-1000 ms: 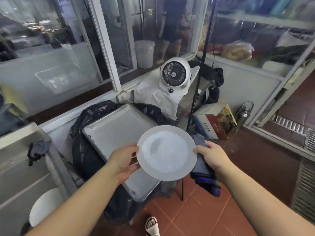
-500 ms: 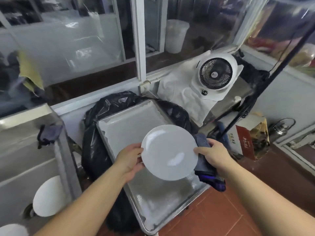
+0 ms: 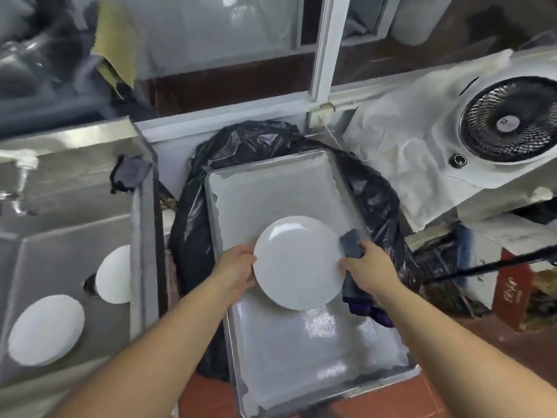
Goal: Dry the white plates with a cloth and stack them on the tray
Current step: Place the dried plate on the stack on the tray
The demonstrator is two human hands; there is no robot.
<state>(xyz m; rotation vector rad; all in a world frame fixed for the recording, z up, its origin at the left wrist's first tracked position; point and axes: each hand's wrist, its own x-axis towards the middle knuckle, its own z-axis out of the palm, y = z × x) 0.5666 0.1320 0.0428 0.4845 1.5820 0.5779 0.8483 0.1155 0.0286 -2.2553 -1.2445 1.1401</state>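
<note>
Above the rectangular metal tray (image 3: 271, 188), whose dull surface rests on crinkled black plastic (image 3: 193, 230), one round, glossy white plate (image 3: 298, 262) is held at opposite rims: the left hand (image 3: 236, 274) is curled on its left edge, while the right hand (image 3: 369, 271) pinches the right edge together with a soft dark blue cloth (image 3: 351, 241). Two more white plates (image 3: 46, 328) are seen in the steel sink (image 3: 72, 188) at left

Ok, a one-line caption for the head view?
Both hands hold a white plate over the metal tray, the right hand also gripping a dark cloth.
</note>
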